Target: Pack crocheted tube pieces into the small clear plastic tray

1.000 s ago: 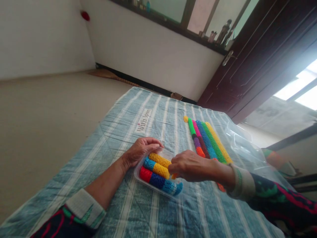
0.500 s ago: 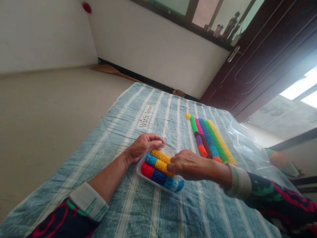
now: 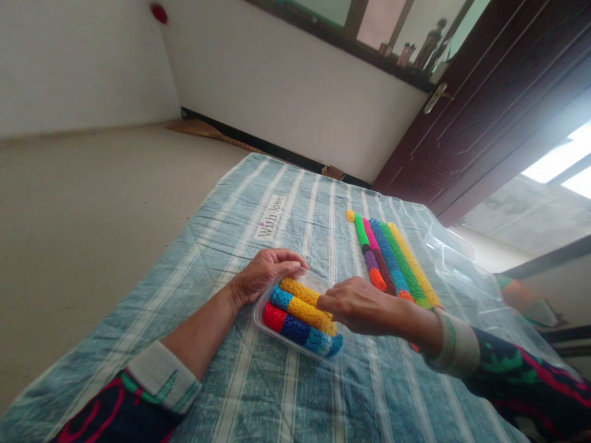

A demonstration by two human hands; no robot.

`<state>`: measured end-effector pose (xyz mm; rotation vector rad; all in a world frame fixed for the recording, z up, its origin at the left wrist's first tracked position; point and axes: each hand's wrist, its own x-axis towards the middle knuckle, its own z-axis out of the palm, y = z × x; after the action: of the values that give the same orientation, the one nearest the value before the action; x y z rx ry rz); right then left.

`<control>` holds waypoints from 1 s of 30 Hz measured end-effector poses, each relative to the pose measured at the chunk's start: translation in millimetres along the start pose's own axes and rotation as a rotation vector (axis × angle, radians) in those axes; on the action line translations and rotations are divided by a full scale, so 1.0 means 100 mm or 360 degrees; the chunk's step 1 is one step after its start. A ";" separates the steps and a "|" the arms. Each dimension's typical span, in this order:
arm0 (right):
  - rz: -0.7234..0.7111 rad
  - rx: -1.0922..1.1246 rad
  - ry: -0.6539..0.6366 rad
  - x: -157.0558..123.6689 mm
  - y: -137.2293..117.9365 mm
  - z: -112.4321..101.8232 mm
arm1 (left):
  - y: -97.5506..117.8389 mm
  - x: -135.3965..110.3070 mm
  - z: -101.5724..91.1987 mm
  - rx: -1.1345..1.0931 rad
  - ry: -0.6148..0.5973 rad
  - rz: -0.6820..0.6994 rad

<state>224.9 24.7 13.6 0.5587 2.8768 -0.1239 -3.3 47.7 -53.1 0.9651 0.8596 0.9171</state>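
A clear plastic container point(image 3: 277, 337) sits on the cloth and holds three rows of bumpy, coloured rolls. My left hand point(image 3: 270, 274) grips its far-left rim, thumb and fingers closed on the edge. Inside, a yellow roll point(image 3: 298, 290) lies at the far side. In the middle is a blue-and-yellow roll point(image 3: 305, 312), and nearest me a red, dark blue and light blue roll point(image 3: 295, 330). My right hand point(image 3: 357, 304) is closed over the right end of the far yellow roll, its fingertips mostly hidden behind the knuckles.
Several more long coloured rolls point(image 3: 392, 258) lie side by side on the striped cloth point(image 3: 221, 246), a small yellow ball point(image 3: 350, 216) at their far-left end. Clear plastic containers point(image 3: 462, 261) stand at the right edge. Beyond are a dark red door point(image 3: 462, 123) and a windowsill with bottles.
My right hand has shifted slightly right along the rolls, uncovering more of the middle roll's yellow end. My left hand stays on the container's rim.
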 end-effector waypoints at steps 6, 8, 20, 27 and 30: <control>0.0117 0.0071 0.0287 -0.14 0.19 -0.05 | 0.05 -0.04 0.03 0.0004 0.0023 -0.0006; 0.0256 0.0073 0.0402 -0.17 0.33 -0.12 | 0.06 -0.04 0.04 -0.0003 0.0034 -0.0036; 0.1428 -0.0080 0.0268 0.11 1.73 -0.10 | 0.04 -0.02 -0.01 -0.0066 0.0052 -0.0101; 0.1593 -0.0115 0.0246 0.39 2.15 0.07 | 0.03 -0.03 -0.04 -0.0010 0.0071 -0.0105; 0.1611 -0.0126 0.0221 0.51 2.26 0.11 | 0.01 -0.03 -0.05 0.0004 0.0064 -0.0105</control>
<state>266.1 250.6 -17.5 1.9340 2.3309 0.1922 -9.3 46.8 -52.8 0.9181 0.9219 0.8817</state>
